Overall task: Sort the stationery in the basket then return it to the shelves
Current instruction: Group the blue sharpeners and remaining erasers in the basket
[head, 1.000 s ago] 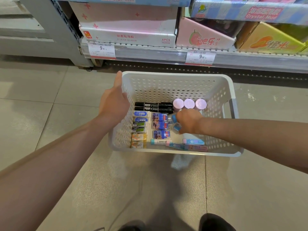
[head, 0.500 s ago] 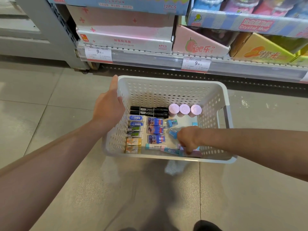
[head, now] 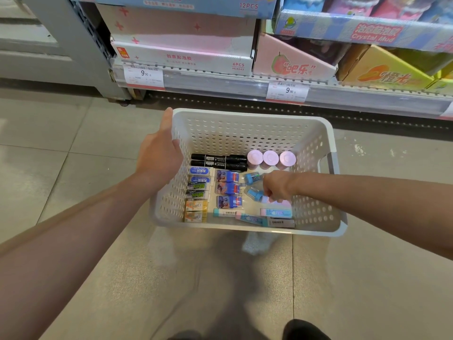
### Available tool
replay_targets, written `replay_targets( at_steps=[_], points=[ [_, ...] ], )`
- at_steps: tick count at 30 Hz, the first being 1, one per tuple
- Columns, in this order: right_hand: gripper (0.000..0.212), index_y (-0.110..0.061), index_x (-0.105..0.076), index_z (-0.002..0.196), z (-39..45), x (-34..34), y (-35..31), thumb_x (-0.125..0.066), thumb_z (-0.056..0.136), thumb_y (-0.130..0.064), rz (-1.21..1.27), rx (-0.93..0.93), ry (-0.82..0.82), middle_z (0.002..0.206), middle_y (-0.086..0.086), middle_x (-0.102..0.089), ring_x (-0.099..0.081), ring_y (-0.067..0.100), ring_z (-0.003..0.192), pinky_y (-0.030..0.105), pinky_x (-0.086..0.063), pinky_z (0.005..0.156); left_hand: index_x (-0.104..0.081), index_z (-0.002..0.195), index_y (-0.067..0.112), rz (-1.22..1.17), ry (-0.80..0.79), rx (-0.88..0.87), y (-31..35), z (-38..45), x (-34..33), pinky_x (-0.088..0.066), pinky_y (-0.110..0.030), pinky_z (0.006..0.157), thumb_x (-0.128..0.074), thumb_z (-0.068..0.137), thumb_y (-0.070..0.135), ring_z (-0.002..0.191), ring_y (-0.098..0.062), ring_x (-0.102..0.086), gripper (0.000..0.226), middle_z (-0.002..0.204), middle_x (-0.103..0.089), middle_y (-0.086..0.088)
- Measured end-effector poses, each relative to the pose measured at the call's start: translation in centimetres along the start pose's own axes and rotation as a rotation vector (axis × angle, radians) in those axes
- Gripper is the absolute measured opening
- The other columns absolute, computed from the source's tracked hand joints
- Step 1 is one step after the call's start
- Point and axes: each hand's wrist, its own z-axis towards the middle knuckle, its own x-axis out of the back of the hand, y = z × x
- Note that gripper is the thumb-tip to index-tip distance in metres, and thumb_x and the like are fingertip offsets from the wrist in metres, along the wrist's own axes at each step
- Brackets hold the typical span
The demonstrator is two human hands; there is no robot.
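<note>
Down on the tiled floor sat the white perforated basket, close before the bottom shelf. Inside lay two black markers, three pink-capped tubes and rows of packaged erasers; their print was too small to read. The left hand gripped the basket's left rim. The right hand was curled round a small blue item among the stationery. Shelf tags read "9.90". Boxes above bore "6PCS", "12PCS" and "Crystal Mud".
</note>
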Motion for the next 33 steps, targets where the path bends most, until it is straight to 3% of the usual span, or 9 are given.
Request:
replay_targets(
  at_steps=[3,12,16,23,28,30,33],
  points=[
    [0.026,-0.003,-0.066,0.112,0.2,-0.3,0.0,-0.061,0.090,-0.017,-0.005,-0.004,0.010,0.111,0.010,-0.068,-0.064,0.021,0.100,0.023,-0.043,0.072,-0.012,0.152,0.020,0.005,-0.001,-0.011,0.1,0.0,0.1,-0.043,-0.033,0.059,-0.045,0.097,0.010,0.070,-0.023,-0.057,0.064,0.089,-0.060,-0.012],
    [0.024,-0.006,-0.068,0.107,0.9,-0.7,-0.1,-0.066,0.086,-0.018,-0.002,-0.029,0.022,0.104,0.008,-0.071,-0.056,0.013,0.081,0.025,-0.048,0.077,-0.012,0.152,0.020,-0.003,0.001,-0.013,0.2,-0.1,0.1,-0.047,-0.033,0.061,-0.046,0.097,0.010,0.074,-0.024,-0.058,0.065,0.104,-0.063,-0.017],
    [0.024,-0.006,-0.069,0.103,0.9,-0.8,-0.1,-0.069,0.083,-0.019,-0.004,-0.058,0.047,0.102,0.007,-0.071,-0.058,0.015,0.082,0.025,-0.047,0.073,-0.012,0.152,0.021,-0.006,-0.008,-0.008,0.3,-0.2,0.3,-0.047,-0.033,0.058,-0.045,0.097,0.010,0.072,-0.025,-0.057,0.064,0.097,-0.060,-0.014],
    [0.025,-0.008,-0.071,0.094,0.0,-1.2,-1.4,-0.068,0.082,-0.030,-0.124,-0.059,-0.136,0.080,0.000,-0.069,-0.063,0.013,0.071,0.023,-0.048,0.062,-0.010,0.152,0.022,0.000,-0.010,0.017,0.3,-0.1,0.2,-0.048,-0.035,0.062,-0.045,0.098,0.012,0.078,-0.025,-0.058,0.066,0.105,-0.063,-0.017],
    [0.028,-0.013,-0.068,0.100,0.0,-2.5,-1.8,-0.072,0.079,-0.030,-0.204,-0.013,-0.039,0.092,-0.001,-0.066,-0.061,0.016,0.084,0.027,-0.046,0.061,-0.010,0.152,0.021,-0.001,-0.007,0.000,0.3,-0.1,0.2,-0.048,-0.033,0.060,-0.045,0.098,0.011,0.075,-0.024,-0.059,0.065,0.099,-0.062,-0.015],
    [0.028,-0.014,-0.068,0.101,0.0,-2.5,-1.7,-0.073,0.077,-0.029,-0.199,0.018,-0.039,0.092,0.000,-0.063,-0.061,0.018,0.091,0.029,-0.050,0.066,-0.010,0.152,0.021,0.002,-0.009,0.002,0.2,-0.1,0.2,-0.050,-0.036,0.061,-0.045,0.098,0.011,0.076,-0.026,-0.060,0.066,0.101,-0.062,-0.016],
    [0.028,-0.014,-0.070,0.102,-0.1,-2.2,-1.4,-0.073,0.077,-0.027,-0.169,0.061,-0.051,0.100,0.002,-0.068,-0.062,0.020,0.096,0.030,-0.051,0.073,-0.010,0.152,0.022,0.011,-0.020,0.028,0.2,0.0,0.2,-0.043,-0.035,0.061,-0.044,0.098,0.012,0.075,-0.026,-0.056,0.065,0.097,-0.061,-0.017]
  ],
)
